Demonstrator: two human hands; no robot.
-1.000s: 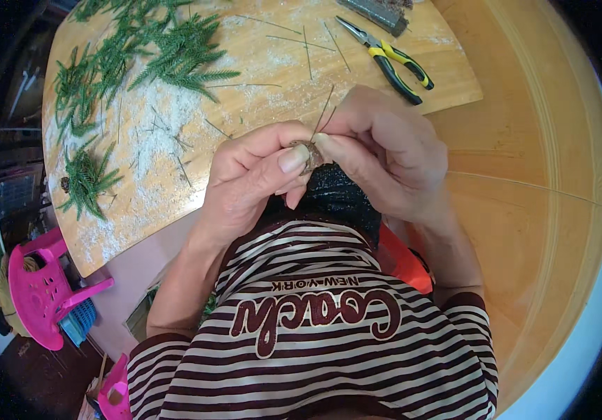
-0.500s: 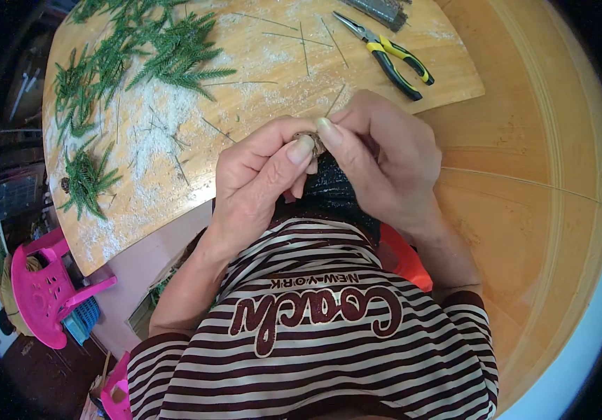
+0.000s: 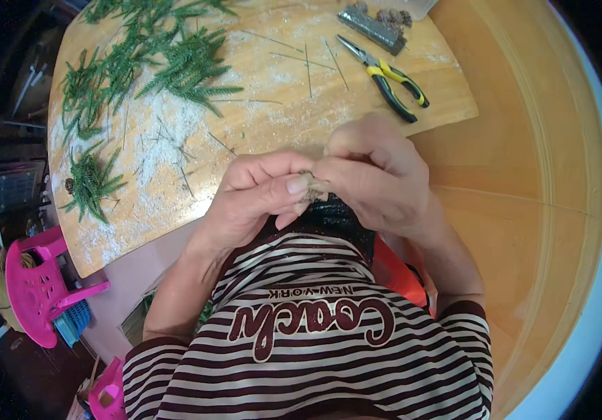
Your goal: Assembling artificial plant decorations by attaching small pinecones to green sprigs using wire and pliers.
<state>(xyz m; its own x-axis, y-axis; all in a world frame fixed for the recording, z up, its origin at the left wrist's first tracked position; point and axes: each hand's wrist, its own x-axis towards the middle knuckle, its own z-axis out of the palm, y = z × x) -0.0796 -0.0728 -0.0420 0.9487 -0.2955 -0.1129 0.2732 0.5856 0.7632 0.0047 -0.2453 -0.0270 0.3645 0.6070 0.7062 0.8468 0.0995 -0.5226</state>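
Close to my body, below the table's near edge, both hands meet around a small brown pine cone [image 3: 309, 196]. My left hand [image 3: 255, 192] pinches the cone between thumb and fingers, hiding most of it. Pressed up against the cone, my right hand [image 3: 378, 178] is closed, its fingertips curled inward. A thin wire showed at this pinch a moment ago; now the fingers cover it.
Green artificial pine sprigs [image 3: 189, 70] and white flakes [image 3: 164, 133] lie scattered on the wooden table [image 3: 280, 126]. Long-nose pliers [image 3: 385, 77] with yellow-black handles rest right, near loose wires [image 3: 308, 70], a grey packet [image 3: 374, 29] and more pine cones. A pink chair [image 3: 38, 287] stands left.
Both hands have come lower, nearer my body. The right thumb has folded in and its fingers have turned over the cone. The view has shifted, showing more of the table's far right.
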